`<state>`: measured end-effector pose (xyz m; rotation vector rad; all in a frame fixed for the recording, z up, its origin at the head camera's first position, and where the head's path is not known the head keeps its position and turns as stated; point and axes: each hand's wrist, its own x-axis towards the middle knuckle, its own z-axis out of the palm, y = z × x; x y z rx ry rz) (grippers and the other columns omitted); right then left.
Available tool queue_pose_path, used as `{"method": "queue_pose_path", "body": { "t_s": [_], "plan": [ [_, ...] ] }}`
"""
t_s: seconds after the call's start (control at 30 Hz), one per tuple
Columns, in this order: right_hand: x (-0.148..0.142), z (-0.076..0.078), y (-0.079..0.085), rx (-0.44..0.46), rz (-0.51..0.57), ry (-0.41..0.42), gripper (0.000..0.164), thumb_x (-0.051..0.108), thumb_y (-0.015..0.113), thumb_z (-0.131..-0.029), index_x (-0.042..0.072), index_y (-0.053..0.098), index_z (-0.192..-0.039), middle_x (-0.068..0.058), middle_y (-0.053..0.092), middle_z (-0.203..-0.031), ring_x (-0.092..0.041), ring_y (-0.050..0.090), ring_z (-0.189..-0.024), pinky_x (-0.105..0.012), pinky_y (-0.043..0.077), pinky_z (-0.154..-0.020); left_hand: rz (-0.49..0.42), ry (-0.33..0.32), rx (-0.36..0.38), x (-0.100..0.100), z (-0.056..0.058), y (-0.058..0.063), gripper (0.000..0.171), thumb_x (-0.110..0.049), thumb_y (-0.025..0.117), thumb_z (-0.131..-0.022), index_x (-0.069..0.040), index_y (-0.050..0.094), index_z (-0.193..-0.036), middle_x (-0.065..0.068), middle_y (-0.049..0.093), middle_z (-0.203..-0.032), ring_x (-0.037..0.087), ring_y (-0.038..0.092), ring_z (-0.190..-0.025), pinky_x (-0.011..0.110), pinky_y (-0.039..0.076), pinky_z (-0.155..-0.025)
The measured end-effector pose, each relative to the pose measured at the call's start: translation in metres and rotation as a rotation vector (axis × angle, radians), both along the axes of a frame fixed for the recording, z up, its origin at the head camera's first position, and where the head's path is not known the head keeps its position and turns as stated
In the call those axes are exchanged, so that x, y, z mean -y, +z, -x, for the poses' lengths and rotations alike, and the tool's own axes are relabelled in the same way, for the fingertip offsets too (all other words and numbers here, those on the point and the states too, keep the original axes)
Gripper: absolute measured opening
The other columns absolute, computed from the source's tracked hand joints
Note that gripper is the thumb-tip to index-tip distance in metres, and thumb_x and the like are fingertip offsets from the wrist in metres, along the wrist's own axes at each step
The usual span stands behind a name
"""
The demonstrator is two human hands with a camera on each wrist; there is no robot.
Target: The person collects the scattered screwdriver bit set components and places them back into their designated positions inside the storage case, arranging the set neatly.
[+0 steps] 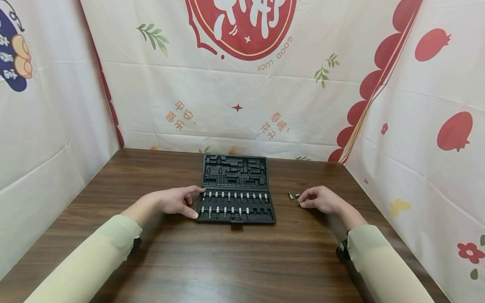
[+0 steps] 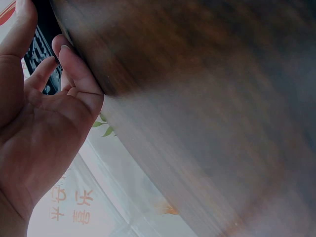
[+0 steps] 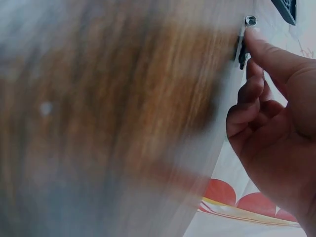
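Observation:
A black plastic case lies opened on the table, its lid folded back. Two rows of silver bit sockets sit in its base, and bare slots show at the right end of the front row. My left hand rests along the case's left side, thumb at the front corner and index finger near the hinge. To the right of the case, my right hand pinches a small bit socket between thumb and fingertips. Two loose bit sockets lie just beyond those fingertips.
The brown wood-grain table stretches around the case. A printed white cloth hangs behind it, with more cloth on the left and right sides.

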<state>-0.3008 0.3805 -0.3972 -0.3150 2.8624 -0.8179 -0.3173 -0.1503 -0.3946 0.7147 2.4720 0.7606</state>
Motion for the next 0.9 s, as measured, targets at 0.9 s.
{"method": "queue_pose_path", "body": {
  "t_s": [0.9],
  "plan": [
    [0.019, -0.01, 0.008, 0.096, 0.37, 0.055, 0.033, 0.022, 0.069, -0.11, 0.002, 0.069, -0.136, -0.026, 0.072, -0.116, -0.022, 0.072, -0.095, -0.038, 0.063, -0.084, 0.003, 0.0, 0.009, 0.0, 0.001, 0.0, 0.092, -0.037, 0.089, -0.095, -0.019, 0.039, -0.17, 0.012, 0.064, -0.116, 0.022, 0.061, -0.097, 0.039, 0.048, -0.091]
  ]
}}
